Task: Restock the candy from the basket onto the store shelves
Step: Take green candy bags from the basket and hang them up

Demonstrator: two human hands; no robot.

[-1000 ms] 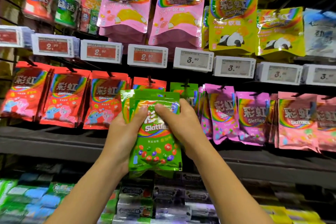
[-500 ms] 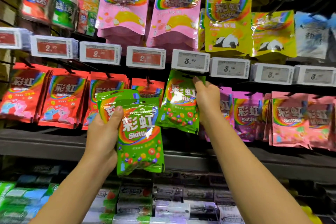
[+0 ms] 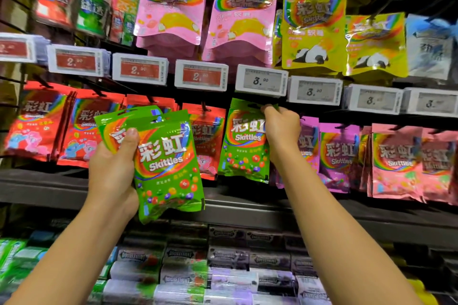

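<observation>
A small stack of green Skittles bags (image 3: 163, 163) is being gripped by the left hand (image 3: 112, 171), nearest the camera; the loosely fanned bags could be dropped. Farther in, one green bag (image 3: 244, 141) is being pinched at its top by the right hand (image 3: 281, 129) under the price tags (image 3: 260, 80); the hook could be missed, since it is being hidden by the fingers.

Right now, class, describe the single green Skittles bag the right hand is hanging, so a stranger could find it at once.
Find the row of price tags; under the first grey 3.90 tag hangs a green Skittles bag, its top corner pinched by the right hand. It sits between red bags and purple bags, the only green one on that row.
</observation>
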